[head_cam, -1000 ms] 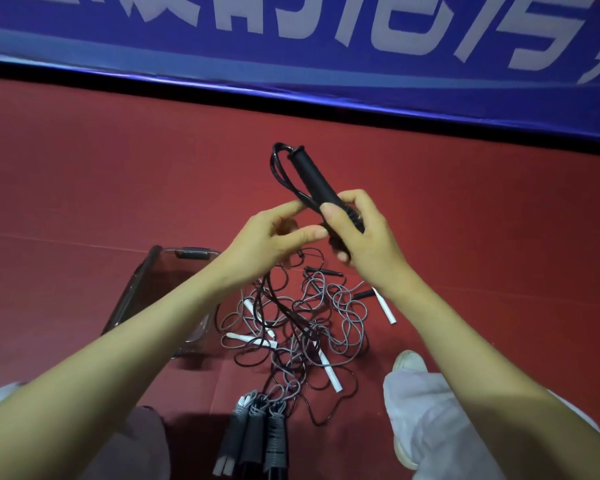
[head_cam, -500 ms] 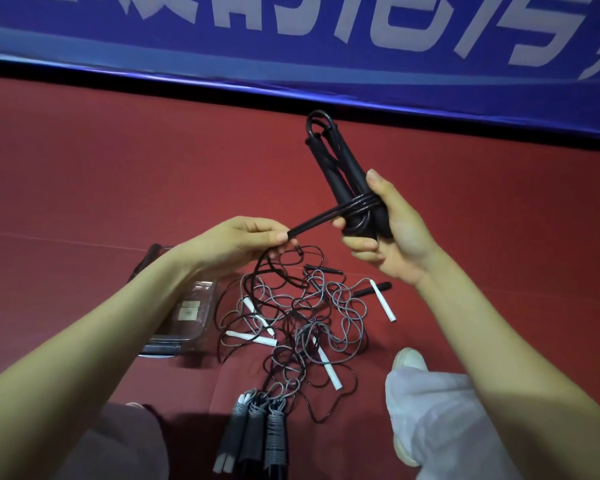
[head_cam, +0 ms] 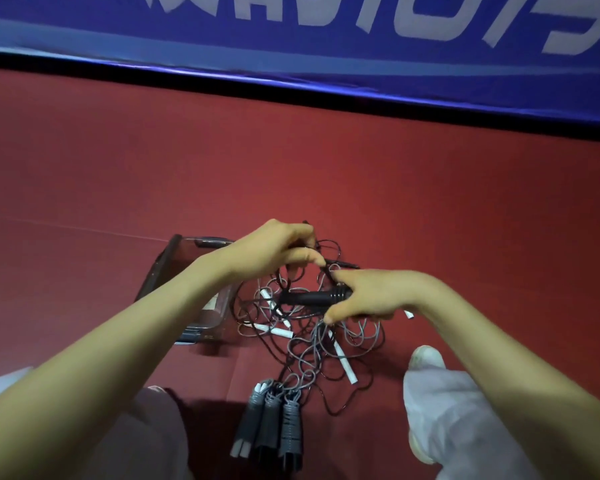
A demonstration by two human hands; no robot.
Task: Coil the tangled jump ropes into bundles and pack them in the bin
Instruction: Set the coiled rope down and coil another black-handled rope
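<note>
**Over the red floor, above the tangle: black bundle in hand**

At centre, black bundle [head_cam: 312, 298]: handles lying roughly level and pointing toward the bin, with cord wound in tight turns round the end nearest the palm. Held clear of the floor, not yet in the bin. Gripped by right hand [head_cam: 371, 296], with fingers curled round the wound end, thumb beneath and forefinger stretched across the top.

Just above and to the left, left hand [head_cam: 274, 252]: fingers bent, thumb and fingertips drawn together, seemingly pinching loose black cord [head_cam: 329, 240] leading off the bundle. Exact contact hidden behind the knuckles.

Directly beneath both hands, tangle [head_cam: 309, 341] of grey and black ropes spread on red floor [head_cam: 326, 168], with white handles [head_cam: 274, 330] scattered through the loops.

Just left of the tangle, bin [head_cam: 158, 268]: clear walls, dark rim, partly covered by the left forearm. Pale label-like patch visible through the plastic; contents otherwise too dim to make out.

Near the bottom edge, three grey bundles [head_cam: 274, 420], already wound, lying side by side and touching, with the lowest strands of the tangle reaching their upper ends.

Right of the tangle, white shoe [head_cam: 425, 358] with a pale trouser leg below it; second pale trouser leg at lower left.

Along the far edge, blue banner [head_cam: 291, 29] with white lettering, and a black strip at its foot.
</note>
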